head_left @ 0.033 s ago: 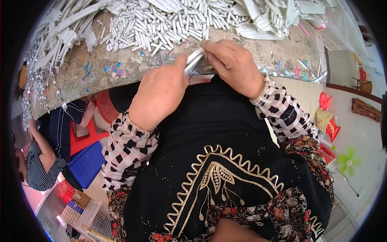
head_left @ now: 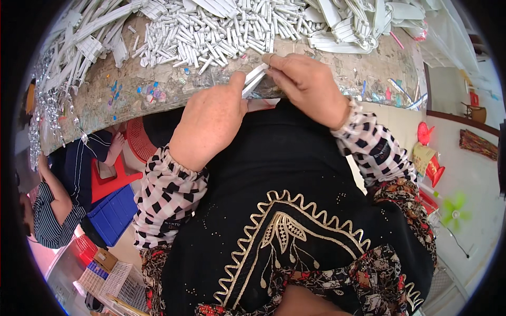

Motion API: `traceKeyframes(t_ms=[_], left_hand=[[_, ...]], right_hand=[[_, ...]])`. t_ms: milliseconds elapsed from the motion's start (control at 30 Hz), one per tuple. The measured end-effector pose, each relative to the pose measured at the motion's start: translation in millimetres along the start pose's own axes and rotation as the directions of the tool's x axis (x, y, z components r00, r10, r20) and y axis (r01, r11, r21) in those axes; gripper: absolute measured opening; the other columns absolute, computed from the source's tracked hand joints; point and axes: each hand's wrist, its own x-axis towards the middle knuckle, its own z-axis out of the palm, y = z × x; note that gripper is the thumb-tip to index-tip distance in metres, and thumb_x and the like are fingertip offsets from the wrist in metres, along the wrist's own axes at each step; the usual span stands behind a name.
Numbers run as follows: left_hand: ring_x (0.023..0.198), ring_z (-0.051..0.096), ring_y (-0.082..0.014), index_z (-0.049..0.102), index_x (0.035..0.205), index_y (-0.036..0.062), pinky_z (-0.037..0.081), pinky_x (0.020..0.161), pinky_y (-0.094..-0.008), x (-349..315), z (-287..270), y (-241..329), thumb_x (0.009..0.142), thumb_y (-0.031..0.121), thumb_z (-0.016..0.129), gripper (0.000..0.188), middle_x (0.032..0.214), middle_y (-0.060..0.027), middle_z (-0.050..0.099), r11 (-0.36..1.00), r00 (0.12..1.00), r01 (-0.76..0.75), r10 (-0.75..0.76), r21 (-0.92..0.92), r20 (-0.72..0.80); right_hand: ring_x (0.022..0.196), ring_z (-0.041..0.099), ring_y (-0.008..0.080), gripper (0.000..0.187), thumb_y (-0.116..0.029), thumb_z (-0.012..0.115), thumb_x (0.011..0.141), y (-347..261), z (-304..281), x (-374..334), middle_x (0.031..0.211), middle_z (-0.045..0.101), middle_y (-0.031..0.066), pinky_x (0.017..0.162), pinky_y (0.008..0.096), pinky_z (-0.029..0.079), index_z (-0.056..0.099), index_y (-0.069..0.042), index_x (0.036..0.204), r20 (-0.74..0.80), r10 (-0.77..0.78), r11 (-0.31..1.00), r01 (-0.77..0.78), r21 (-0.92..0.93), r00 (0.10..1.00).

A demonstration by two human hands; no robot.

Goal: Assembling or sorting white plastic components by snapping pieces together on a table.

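Observation:
My left hand (head_left: 211, 124) and my right hand (head_left: 305, 87) meet at the near edge of a worn table (head_left: 158, 102). Together they pinch a pair of slim white plastic pieces (head_left: 254, 79) between thumbs and fingers. My left thumb presses one end of the pieces and my right fingers cover the other. A big heap of similar small white plastic pieces (head_left: 211, 31) lies just beyond my hands on the table. Both forearms wear black-and-white checked sleeves.
Longer white plastic strips (head_left: 79, 42) lie at the table's far left, and curved white parts (head_left: 358, 23) at the far right. Another person in a striped top (head_left: 50, 221) sits low at the left beside a red stool (head_left: 113, 176) and a blue crate (head_left: 113, 213).

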Motion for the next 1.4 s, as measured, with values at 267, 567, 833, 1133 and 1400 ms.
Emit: traceKeyframes(t_ms=[267, 567, 833, 1133, 1400], left_hand=[[0.063, 0.062, -0.039, 0.047, 0.092, 0.0005, 0.049, 0.059, -0.0483, -4.5, 6.0, 6.7, 0.087, 0.012, 0.052, 0.014, 0.067, -0.0208, 0.062, 0.99, 0.996, -0.03, 0.042, 0.14, -0.082], [0.063, 0.063, -0.0373, 0.047, 0.092, 0.0016, 0.049, 0.057, -0.0463, -7.2, 11.9, -1.1, 0.085, 0.011, 0.054, 0.014, 0.066, -0.0194, 0.062, 0.99, 0.988, -0.09, 0.102, 0.106, -0.119], [0.067, 0.061, -0.0422, 0.049, 0.109, 0.0001, 0.049, 0.061, -0.0488, -10.5, 12.7, -3.7, 0.085, 0.016, 0.06, 0.031, 0.069, -0.0215, 0.062, 0.997, 0.988, -0.076, 0.079, 0.023, -0.132], [0.088, 0.064, -0.0183, 0.045, 0.117, 0.0044, 0.053, 0.078, -0.0297, 15.6, -7.8, 32.6, 0.095, 0.017, 0.056, 0.028, 0.099, -0.014, 0.065, 0.002, 0.949, -0.292, -0.125, -0.956, -0.29], [0.106, 0.056, -0.0171, 0.032, 0.14, 0.0081, 0.044, 0.091, -0.0301, 56.6, 29.4, 86.5, 0.095, 0.03, 0.057, 0.055, 0.127, -0.0079, 0.052, -0.19, 0.989, 0.059, 0.145, -0.98, 0.032]], right_hand=[[0.068, 0.06, 0.0161, 0.03, -0.029, 0.054, 0.095, 5.2, 9.2, 67.7, 0.079, 0.068, 0.0101, 0.066, 0.03, 0.048, 0.066, -0.002, 0.098, 0.177, 0.286, 0.918, -0.322, 0.232, 0.942], [0.075, 0.061, 0.0353, 0.025, -0.031, 0.054, 0.092, 7.5, 47.1, 61.3, 0.08, 0.065, 0.0133, 0.065, 0.0416, 0.048, 0.065, -0.009, 0.09, 0.136, 0.233, 0.972, -0.226, -0.062, 0.963], [0.073, 0.062, 0.0275, 0.041, -0.042, 0.054, 0.092, 5.6, 34.1, 64.1, 0.078, 0.064, 0.0151, 0.067, 0.0393, 0.048, 0.064, -0.002, 0.095, 0.192, 0.313, 0.888, -0.358, 0.287, 0.93], [0.092, 0.056, 0.0123, 0.05, -0.037, 0.058, 0.094, -45.8, -8.9, -25.5, 0.107, 0.057, 0.0066, 0.077, 0.0221, 0.048, 0.04, 0.0, 0.123, 0.467, 0.371, 0.352, -0.586, 0.73, 0.803], [0.056, 0.051, 0.0075, 0.031, -0.024, 0.045, 0.1, -42.2, -67.2, -97.8, 0.085, 0.061, 0.0052, 0.052, 0.0201, 0.043, 0.045, -0.002, 0.122, 0.156, 0.664, 0.481, -0.578, 0.659, 0.731]])
